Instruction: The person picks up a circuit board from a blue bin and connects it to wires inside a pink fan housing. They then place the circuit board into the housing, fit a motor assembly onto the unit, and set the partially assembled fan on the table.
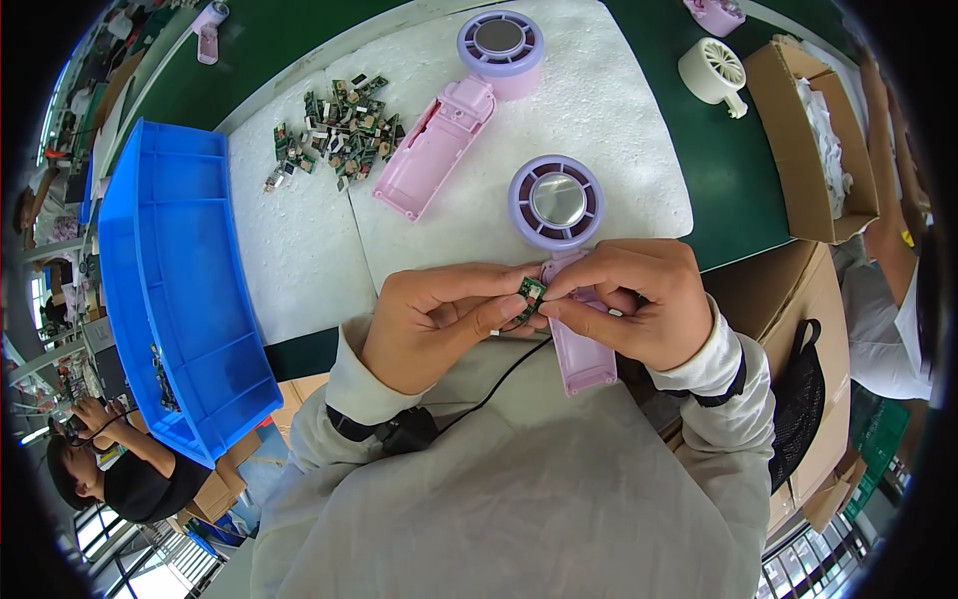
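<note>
Between the thumb and fingers of my left hand (424,324) is a small green circuit board (533,291). My right hand (649,299) is closed in a pinch at the board's right edge; whatever lies between its fingertips is too small to make out. Below my hands lies a pink handheld fan handle (586,361), its hollow side up, partly covered by my right hand. Its purple round fan head (556,200) points away from me. Farther off, a second pink handle shell (435,150) with a purple fan head (501,42) rests on the white foam sheet (299,240).
Loose circuit boards (349,130) lie piled at the far left of the foam. A blue plastic bin (190,270) stands at the left edge. To the far right are a cream fan head (712,72) and an open cardboard box (813,150). Other people sit on both sides.
</note>
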{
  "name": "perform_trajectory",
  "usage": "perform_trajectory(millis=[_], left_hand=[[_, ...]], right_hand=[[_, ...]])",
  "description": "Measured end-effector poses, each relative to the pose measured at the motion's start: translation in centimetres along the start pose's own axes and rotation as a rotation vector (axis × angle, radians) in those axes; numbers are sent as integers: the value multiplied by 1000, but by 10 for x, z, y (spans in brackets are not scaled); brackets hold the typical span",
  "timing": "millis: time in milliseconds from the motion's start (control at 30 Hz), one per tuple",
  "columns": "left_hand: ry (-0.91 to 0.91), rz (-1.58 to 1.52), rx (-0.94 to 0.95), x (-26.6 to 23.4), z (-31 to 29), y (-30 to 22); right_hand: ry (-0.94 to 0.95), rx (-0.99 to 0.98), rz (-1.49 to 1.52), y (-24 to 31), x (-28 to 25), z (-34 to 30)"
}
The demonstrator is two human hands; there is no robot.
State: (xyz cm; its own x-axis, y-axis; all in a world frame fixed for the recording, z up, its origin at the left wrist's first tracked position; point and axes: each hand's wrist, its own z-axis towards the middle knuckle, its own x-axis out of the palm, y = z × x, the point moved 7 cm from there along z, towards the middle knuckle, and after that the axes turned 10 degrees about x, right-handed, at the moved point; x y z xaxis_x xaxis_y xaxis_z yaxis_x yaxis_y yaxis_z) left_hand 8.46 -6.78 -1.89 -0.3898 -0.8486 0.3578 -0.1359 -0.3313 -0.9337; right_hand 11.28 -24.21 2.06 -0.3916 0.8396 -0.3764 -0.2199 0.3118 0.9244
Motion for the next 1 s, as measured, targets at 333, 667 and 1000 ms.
perform_trajectory(millis=[333, 667, 1000], left_hand=[[-24, -10, 62, 3, -2, 0], [-33, 232, 176, 5, -2, -2], [-106, 98, 171, 6, 1, 0]], right_hand=[[-32, 42, -6, -5, 3, -3], [-55, 69, -20, -9, 1, -1], [-127, 45, -93, -3, -2, -3]])
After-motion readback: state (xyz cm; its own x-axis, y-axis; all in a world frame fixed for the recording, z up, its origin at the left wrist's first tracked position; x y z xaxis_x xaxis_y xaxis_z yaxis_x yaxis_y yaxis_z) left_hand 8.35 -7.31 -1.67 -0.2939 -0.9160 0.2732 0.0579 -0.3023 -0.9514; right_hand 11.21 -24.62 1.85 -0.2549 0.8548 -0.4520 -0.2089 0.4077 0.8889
